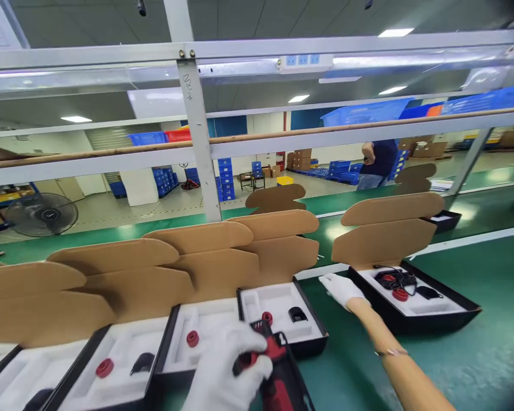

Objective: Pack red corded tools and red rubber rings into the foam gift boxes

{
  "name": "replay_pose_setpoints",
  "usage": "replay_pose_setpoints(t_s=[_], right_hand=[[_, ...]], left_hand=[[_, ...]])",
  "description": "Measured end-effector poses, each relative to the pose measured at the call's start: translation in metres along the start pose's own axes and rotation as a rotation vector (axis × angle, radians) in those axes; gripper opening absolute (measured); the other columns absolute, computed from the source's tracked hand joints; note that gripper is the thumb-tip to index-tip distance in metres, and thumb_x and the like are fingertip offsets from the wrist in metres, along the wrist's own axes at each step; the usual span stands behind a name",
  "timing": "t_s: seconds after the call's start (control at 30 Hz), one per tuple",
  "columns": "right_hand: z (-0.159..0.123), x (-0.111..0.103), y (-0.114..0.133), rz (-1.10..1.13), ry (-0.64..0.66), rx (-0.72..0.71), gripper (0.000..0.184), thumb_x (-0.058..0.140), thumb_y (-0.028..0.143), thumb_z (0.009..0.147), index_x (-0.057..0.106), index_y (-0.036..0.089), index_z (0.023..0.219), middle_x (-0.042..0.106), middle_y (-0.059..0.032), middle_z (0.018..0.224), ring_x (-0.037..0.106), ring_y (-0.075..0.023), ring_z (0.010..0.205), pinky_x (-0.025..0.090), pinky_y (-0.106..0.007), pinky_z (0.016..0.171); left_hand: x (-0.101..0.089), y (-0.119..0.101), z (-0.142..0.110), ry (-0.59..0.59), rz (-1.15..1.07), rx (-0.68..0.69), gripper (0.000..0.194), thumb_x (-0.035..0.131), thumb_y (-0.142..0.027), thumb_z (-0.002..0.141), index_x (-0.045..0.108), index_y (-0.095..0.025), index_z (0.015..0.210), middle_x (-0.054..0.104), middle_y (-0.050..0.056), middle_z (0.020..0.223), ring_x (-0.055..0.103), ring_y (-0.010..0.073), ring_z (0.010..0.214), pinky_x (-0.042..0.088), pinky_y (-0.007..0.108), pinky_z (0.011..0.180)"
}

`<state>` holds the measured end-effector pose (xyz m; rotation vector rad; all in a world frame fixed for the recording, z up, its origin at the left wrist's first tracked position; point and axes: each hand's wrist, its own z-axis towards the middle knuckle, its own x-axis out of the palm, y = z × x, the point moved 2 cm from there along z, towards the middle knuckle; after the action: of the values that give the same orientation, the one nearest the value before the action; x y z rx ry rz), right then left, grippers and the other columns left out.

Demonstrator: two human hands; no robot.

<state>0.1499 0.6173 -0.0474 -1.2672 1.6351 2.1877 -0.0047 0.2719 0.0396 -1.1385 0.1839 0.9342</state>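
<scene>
My left hand [229,368], in a white glove, is closed around a red and black handheld tool [269,359] low in the middle, just in front of an open black box [282,314] with a white foam tray. My right hand [340,288], also gloved, reaches out to the near left corner of another open black box [415,302] that holds a black cable, a red round part and a black piece. Its fingers look flat and together, touching the box edge. Each box has a brown cardboard lid standing up behind it.
Several more open boxes [124,365] with red round parts and black pieces line the green conveyor belt [475,342] to the left. A metal frame post [199,142] rises behind them. A person [377,162] stands far off among blue crates; a fan [43,214] sits at left.
</scene>
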Motion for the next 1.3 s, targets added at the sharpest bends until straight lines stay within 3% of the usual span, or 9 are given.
replay_pose_setpoints(t_s=[0.17,0.33,0.47,0.67,0.83,1.03,1.13,1.23,1.3], right_hand=[[-0.117,0.023,0.051,0.424,0.358,-0.066,0.071,0.04,0.078,0.085,0.065,0.017,0.113,0.066,-0.0157,0.1,0.065,-0.0272,0.087,0.056,-0.041,0.077],[-0.195,0.054,0.114,0.986,0.713,-0.171,0.041,0.056,0.057,0.094,0.068,0.018,0.103,0.064,-0.0087,0.097,0.061,-0.0194,0.085,0.056,-0.033,0.077],[-0.205,0.059,0.126,0.975,0.717,-0.179,0.032,0.059,0.047,0.094,0.069,0.017,0.101,0.064,-0.0079,0.091,0.061,-0.0183,0.077,0.055,-0.027,0.064],[-0.207,0.048,0.145,0.775,0.507,-0.278,0.036,0.049,0.05,0.098,0.068,0.021,0.105,0.063,-0.0068,0.101,0.059,-0.0224,0.094,0.052,-0.037,0.091],[-0.211,0.046,0.157,0.633,0.42,-0.337,0.043,0.045,0.055,0.096,0.068,0.02,0.098,0.064,-0.0095,0.101,0.058,-0.0272,0.099,0.047,-0.041,0.101],[-0.198,0.036,0.15,0.794,0.473,-0.347,0.04,0.046,0.047,0.1,0.056,0.029,0.134,0.05,-0.0055,0.138,0.046,-0.0246,0.126,0.042,-0.039,0.108],[-0.188,0.021,0.15,0.788,0.44,-0.355,0.04,0.046,0.047,0.101,0.054,0.03,0.135,0.051,-0.004,0.138,0.048,-0.0235,0.126,0.04,-0.038,0.111],[-0.172,0.006,0.149,0.692,0.385,-0.362,0.044,0.045,0.052,0.099,0.055,0.026,0.134,0.055,-0.0058,0.133,0.054,-0.0248,0.12,0.048,-0.039,0.103],[-0.155,-0.003,0.144,0.569,0.314,-0.35,0.048,0.045,0.055,0.098,0.057,0.022,0.129,0.06,-0.0076,0.126,0.058,-0.0256,0.113,0.053,-0.038,0.095]], left_hand=[[-0.004,-0.018,0.026,-0.045,-0.139,0.074,0.015,0.065,-0.016,0.083,0.064,-0.025,0.095,0.062,0.001,0.1,0.059,0.0144,0.094,0.049,0.028,0.086],[-0.009,-0.047,0.032,0.004,-0.11,0.137,0.012,0.069,-0.019,0.081,0.066,-0.022,0.092,0.064,0.0,0.094,0.057,0.0135,0.089,0.045,0.027,0.083],[-0.009,-0.041,0.015,-0.051,-0.233,-0.003,0.022,0.069,-0.033,0.082,0.065,-0.023,0.101,0.063,0.001,0.098,0.058,0.015,0.088,0.048,0.03,0.083],[0.021,-0.013,-0.025,-0.237,-0.164,0.052,0.117,0.092,-0.042,0.044,0.032,-0.026,0.143,0.045,0.009,0.139,0.044,0.0309,0.127,0.037,0.046,0.112],[0.029,-0.012,-0.028,-0.311,-0.041,0.042,0.108,0.091,-0.037,0.048,0.036,-0.028,0.14,0.052,0.007,0.125,0.052,0.0279,0.114,0.044,0.044,0.102],[0.034,0.024,-0.032,-0.173,-0.682,-0.09,0.092,0.069,-0.067,0.072,0.03,-0.026,0.145,0.033,0.008,0.15,0.031,0.0261,0.139,0.018,0.04,0.12],[0.077,0.053,-0.038,0.13,-0.999,-0.312,0.085,0.028,-0.08,0.083,0.052,-0.013,0.13,0.057,0.018,0.124,0.055,0.0284,0.115,0.038,0.047,0.105],[0.135,0.073,-0.059,0.508,-1.285,-0.676,0.105,0.023,-0.094,0.068,0.066,-0.005,0.102,0.066,0.02,0.087,0.065,0.0299,0.081,0.048,0.045,0.08],[0.16,0.078,-0.077,0.587,-1.383,-0.829,0.103,0.027,-0.095,0.065,0.07,-0.007,0.097,0.066,0.019,0.079,0.064,0.0311,0.075,0.048,0.044,0.075]])
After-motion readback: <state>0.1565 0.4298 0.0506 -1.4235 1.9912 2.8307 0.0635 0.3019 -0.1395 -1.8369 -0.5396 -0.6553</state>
